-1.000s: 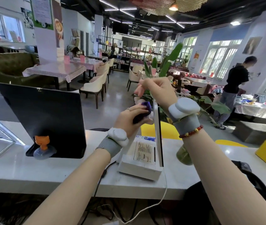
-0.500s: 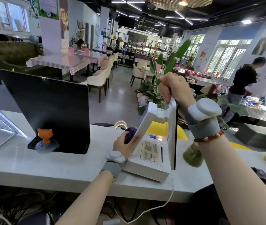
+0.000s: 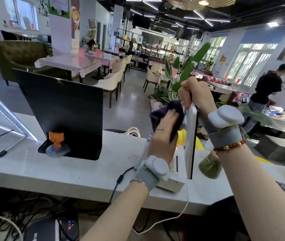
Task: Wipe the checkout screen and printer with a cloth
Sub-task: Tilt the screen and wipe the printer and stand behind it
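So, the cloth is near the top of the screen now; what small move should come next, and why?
Probably draw the left hand with the cloth down the screen, since it sits near the top edge while the right hand steadies it.

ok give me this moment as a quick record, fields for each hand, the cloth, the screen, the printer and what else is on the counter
left hand: pressing the cloth against the upper left face of the screen
right hand: gripping the screen's top edge
cloth: dark purple, bunched under the left fingers
screen: white, thin, seen edge-on, upright
printer: white box under the screen, partly hidden by the left wrist
counter: white; also holds a black monitor, an orange cat figure, a glass flask
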The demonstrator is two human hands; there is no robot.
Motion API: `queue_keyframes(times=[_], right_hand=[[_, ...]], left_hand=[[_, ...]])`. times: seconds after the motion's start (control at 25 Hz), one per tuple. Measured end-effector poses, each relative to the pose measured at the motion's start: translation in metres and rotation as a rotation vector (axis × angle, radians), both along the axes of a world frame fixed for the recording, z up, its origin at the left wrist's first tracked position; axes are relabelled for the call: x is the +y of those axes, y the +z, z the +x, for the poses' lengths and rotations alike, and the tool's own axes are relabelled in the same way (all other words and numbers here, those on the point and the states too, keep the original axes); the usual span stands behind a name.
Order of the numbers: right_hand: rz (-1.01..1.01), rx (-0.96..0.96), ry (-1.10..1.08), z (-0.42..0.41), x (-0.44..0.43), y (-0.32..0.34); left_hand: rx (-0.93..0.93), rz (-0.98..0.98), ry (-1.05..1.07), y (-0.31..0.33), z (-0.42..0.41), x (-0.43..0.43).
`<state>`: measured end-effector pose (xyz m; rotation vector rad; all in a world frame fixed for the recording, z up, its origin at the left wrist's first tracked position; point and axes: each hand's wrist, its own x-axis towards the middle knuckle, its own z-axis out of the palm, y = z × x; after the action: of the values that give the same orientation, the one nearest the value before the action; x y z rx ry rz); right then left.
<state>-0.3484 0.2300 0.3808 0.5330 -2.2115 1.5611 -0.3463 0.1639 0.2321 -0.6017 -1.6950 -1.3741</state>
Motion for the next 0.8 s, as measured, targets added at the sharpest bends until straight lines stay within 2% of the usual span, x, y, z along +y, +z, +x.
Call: queue_keyframes(times=[0.08, 0.12, 0.24, 0.32, 0.4, 0.52, 0.64, 0.68, 0.72, 0.76, 0.8], right_hand=[[0.016, -0.002, -0.016, 0.001, -0.001, 0.0], [0.02, 0.001, -0.019, 0.001, -0.001, 0.0], [0.01, -0.007, -0.013, 0.0, 0.0, 0.0], [-0.03, -0.025, -0.005, 0.0, -0.002, -0.002], [-0.043, -0.033, -0.022, 0.002, -0.002, -0.002], [-0.052, -0.042, -0.021, 0.003, -0.002, -0.001], [-0.048, -0.037, -0.044, 0.001, -0.001, -0.001], [-0.028, -0.027, -0.056, 0.001, 0.0, -0.001], [-0.008, -0.018, -0.059, 0.001, 0.0, -0.002], [0.002, -0.017, -0.051, 0.001, -0.001, -0.002], [0.001, -0.022, -0.045, 0.002, 0.0, -0.002]], left_hand=[[0.31, -0.441, 0.204, -0.011, -0.008, -0.007], [0.404, -0.578, 0.303, -0.02, -0.014, -0.014], [0.545, -0.816, 0.344, -0.041, -0.027, -0.036], [0.603, -1.043, 0.363, -0.052, -0.03, -0.052], [0.56, -1.358, 0.468, -0.052, -0.024, -0.053], [0.312, -1.773, 0.62, -0.046, -0.011, -0.02], [0.069, -1.943, 0.732, -0.039, -0.003, 0.015], [-0.059, -2.032, 0.663, -0.04, -0.001, 0.018], [-0.111, -2.15, 0.606, -0.042, 0.001, 0.017], [-0.057, -2.292, 0.632, -0.037, 0.002, 0.015], [0.106, -2.365, 0.664, -0.031, 0.004, 0.013]])
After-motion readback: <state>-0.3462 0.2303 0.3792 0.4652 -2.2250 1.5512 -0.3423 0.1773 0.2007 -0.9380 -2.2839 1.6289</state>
